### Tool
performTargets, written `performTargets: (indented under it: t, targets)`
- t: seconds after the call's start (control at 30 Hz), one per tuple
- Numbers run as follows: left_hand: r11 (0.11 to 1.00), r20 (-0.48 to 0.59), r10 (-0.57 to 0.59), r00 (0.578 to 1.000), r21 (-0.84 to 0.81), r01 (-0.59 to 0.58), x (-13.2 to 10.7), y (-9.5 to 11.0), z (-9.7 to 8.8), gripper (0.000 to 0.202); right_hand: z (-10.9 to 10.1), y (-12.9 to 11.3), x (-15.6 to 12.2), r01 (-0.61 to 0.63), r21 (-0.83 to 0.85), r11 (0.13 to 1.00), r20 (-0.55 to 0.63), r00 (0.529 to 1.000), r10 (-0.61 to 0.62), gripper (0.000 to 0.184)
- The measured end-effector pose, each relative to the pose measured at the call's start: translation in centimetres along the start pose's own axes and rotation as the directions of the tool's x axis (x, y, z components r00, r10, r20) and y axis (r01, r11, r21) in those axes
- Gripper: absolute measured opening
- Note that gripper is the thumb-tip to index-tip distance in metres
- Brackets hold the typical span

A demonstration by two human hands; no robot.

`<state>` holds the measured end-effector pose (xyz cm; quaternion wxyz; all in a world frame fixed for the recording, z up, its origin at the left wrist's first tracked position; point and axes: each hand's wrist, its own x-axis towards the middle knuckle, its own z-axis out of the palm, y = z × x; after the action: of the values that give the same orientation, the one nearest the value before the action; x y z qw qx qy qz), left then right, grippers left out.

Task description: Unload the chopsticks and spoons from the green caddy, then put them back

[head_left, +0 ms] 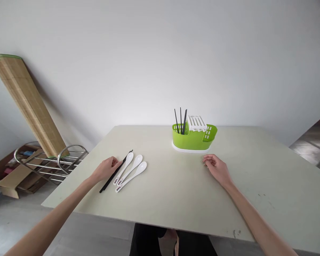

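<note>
My left hand (106, 169) is closed, its fingers curled and the thumb side touching a pair of black chopsticks (109, 180) that lies slantwise on the table. How firmly it grips them is hard to see. Just right of the chopsticks, three white spoons (134, 173) lie fanned out, bowls pointing away from me and patterned handles toward me. My right hand (218, 170) rests on the table with loosely bent fingers, slightly apart and holding nothing. Beyond it stands a green utensil holder (188, 141) with a white slotted top (196, 123). Several black chopsticks (180, 119) stand in its left compartment.
The pale table (170, 199) reaches back to a white wall (160, 64). On the floor at left are a metal rack (66, 161), an opened cardboard box (16, 176) and a leaning bamboo mat (32, 105). My legs (149, 241) are under the near edge.
</note>
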<state>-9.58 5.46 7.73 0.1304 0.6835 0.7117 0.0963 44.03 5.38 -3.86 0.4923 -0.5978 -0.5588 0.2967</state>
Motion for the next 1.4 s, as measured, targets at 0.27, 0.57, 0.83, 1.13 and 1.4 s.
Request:
performTargets:
  t: [0.27, 0.57, 0.83, 1.13, 1.4]
  targets:
    - [0.93, 0.002, -0.055, 0.999, 0.363, 0.05, 0.0, 2.5, -0.6, 0.036, 0.0, 0.3, 0.1, 0.009, 0.012, 1.0, -0.017, 1.0, -0.009, 0.024]
    - [0.817, 0.022, -0.037, 0.999, 0.577, 0.018, 0.6, 3.6, -1.6, 0.014, 0.3, -0.6, 0.5, 0.008, 0.035, 0.999, -0.016, 1.0, -0.008, 0.022]
    - [0.745, -0.024, -0.017, 1.0, 0.666, 0.029, 0.1, 5.0, -4.7, 0.033, 0.3, -0.4, 0.5, 0.007, 0.055, 0.998, 0.004, 1.0, -0.007, 0.022]
    - [0.914, -0.439, 0.291, 0.85, -0.136, -0.383, -3.9, 18.0, -6.6, 0.038, 0.4, -0.6, 0.6, -0.016, 0.06, 0.998, 0.009, 1.0, 0.016, 0.021]
    - [0.837, -0.167, 0.318, 0.933, -0.414, -0.359, -3.1, 22.1, 0.1, 0.037, 0.3, -0.9, 0.7, -0.007, 0.072, 0.997, 0.003, 1.0, 0.007, 0.021]
